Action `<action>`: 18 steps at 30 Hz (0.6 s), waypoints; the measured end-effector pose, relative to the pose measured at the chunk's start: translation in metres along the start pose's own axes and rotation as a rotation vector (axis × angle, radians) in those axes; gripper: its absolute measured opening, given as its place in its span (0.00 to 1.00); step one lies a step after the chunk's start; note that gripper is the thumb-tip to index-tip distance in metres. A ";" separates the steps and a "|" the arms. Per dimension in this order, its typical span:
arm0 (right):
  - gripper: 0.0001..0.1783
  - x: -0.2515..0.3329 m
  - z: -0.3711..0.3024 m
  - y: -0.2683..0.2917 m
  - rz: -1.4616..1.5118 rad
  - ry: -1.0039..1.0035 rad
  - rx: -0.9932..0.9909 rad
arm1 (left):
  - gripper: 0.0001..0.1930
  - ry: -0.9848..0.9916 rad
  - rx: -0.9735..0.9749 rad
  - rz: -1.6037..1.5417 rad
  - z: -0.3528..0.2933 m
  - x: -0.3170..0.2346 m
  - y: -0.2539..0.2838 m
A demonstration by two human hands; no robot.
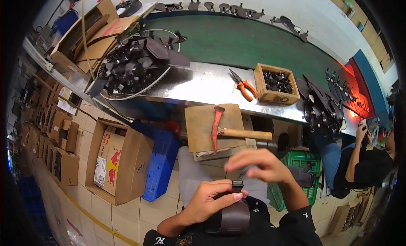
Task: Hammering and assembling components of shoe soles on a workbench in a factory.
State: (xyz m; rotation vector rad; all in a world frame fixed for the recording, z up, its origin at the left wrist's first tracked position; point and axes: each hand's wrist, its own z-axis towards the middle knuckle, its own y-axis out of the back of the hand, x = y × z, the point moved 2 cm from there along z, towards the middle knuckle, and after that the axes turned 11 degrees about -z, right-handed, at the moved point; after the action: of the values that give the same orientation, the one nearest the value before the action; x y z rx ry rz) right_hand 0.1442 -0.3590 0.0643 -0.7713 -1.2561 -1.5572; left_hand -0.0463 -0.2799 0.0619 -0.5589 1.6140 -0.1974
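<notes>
Two hands work over the lap, below the wooden board point(211, 125) that carries a hammer point(230, 132); bare floor lies to the left beside a cardboard box point(127, 161). Left hand point(209, 199) is closed around a dark strap piece point(236, 214). Right hand point(258, 163) hovers just above, fingers loosely curled, blurred.

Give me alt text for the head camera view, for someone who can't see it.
Looking down, a person's left hand grips a dark leather strap in their lap while the right hand hovers above it. Ahead, a red-headed hammer lies on a wooden board, below a metal bench.
</notes>
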 end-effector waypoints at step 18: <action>0.13 -0.063 -0.172 0.036 0.102 -0.512 -1.188 | 0.22 -1.082 -1.196 0.959 0.143 -0.198 0.197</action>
State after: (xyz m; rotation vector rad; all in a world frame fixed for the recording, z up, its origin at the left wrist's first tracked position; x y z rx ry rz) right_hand 0.2148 -0.5070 -0.0256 -2.0318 -0.4573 -2.0369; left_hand 0.0515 0.0101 0.1310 -0.5234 0.6036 1.6005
